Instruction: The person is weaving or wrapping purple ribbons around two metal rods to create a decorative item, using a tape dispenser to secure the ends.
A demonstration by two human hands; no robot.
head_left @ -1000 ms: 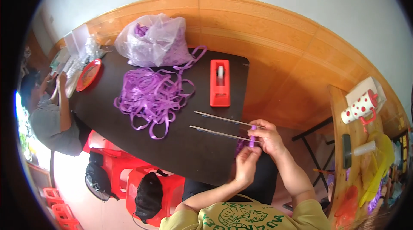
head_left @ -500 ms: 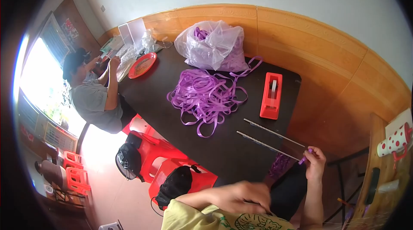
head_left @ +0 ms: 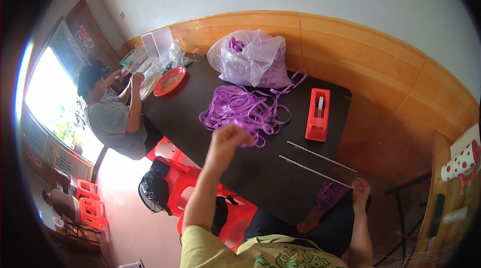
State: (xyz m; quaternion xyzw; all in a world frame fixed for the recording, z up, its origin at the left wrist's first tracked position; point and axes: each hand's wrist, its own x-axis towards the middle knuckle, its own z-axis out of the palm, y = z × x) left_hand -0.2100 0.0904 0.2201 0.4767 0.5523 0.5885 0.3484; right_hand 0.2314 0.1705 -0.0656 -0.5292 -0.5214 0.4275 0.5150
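Red tape dispenser right of the purple ribbon, plastic bag behind, rods nearer. Left hand blocks the pile's near edge, right hand by the rod ends; can't tell if either's gripping anything.

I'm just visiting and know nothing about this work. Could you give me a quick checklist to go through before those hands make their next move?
1. Two thin rods side by side, not crossing: ok.
2. Right hand at the rods' near ends: ok; how firmly it grips, cannot tell.
3. Left hand over the near edge of the purple ribbon pile: ok; whether its fingers hold a strip, cannot tell.
4. Ribbon lying untangled: not ok, its loops are heaped over one another.
5. Red tape dispenser apart from both hands: ok.
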